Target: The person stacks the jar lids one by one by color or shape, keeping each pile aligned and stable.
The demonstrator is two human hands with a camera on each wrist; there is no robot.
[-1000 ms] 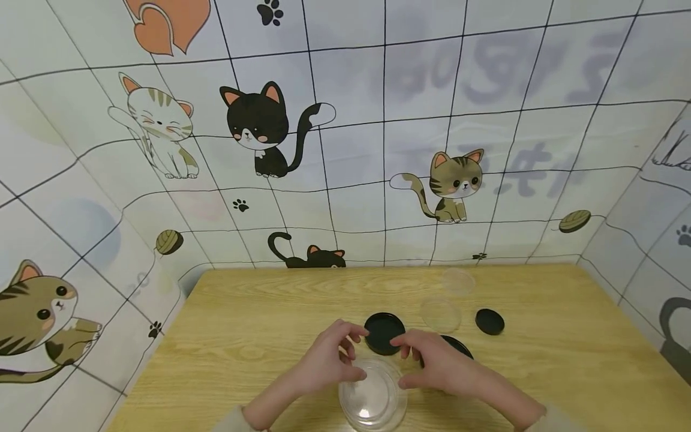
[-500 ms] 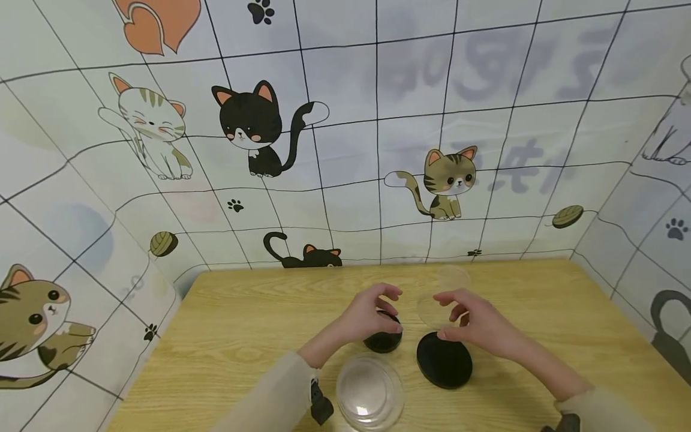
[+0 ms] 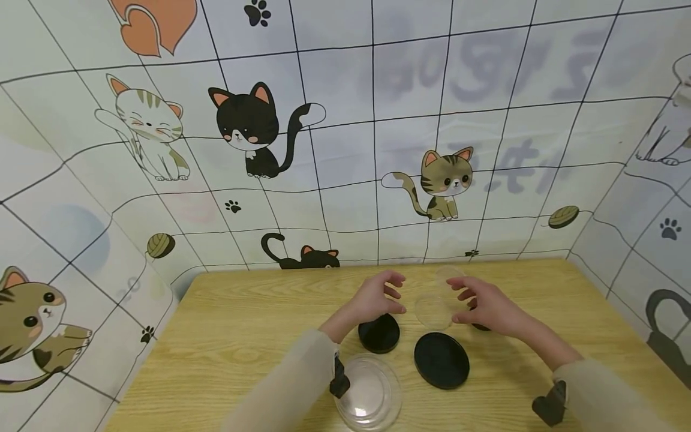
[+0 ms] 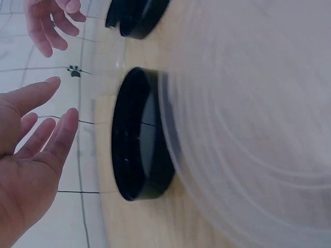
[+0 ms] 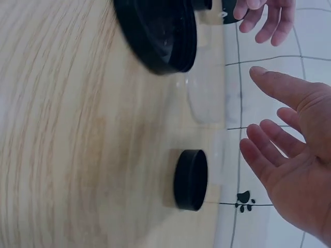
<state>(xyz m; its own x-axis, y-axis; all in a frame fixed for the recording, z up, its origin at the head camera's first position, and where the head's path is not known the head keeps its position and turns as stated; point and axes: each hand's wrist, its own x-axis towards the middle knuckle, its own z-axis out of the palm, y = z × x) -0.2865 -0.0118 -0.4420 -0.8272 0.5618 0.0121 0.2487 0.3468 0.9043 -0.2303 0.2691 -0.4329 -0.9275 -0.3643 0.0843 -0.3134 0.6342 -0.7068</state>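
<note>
Both my grips have moved forward since a second ago, from around the clear ridged dish (image 3: 372,393) nearest me, to farther out above the worktop (image 3: 243,336), and they stand wider apart. My left grip (image 3: 372,297) is spread, fingers gently bent and the thumb well away from them, only air between; it hangs just beyond the left black dish (image 3: 379,336). My right grip (image 3: 486,307) is spread the same way, raised above the worktop, its thumb near the edge of the nearer clear disc (image 3: 430,312) in the head view; the farther clear disc (image 3: 447,272) lies beyond my fingertips. The large black dish (image 3: 441,361) sits right of the ridged one, and the small black dish (image 5: 190,180) is partly hidden behind my right grip in the head view.
</note>
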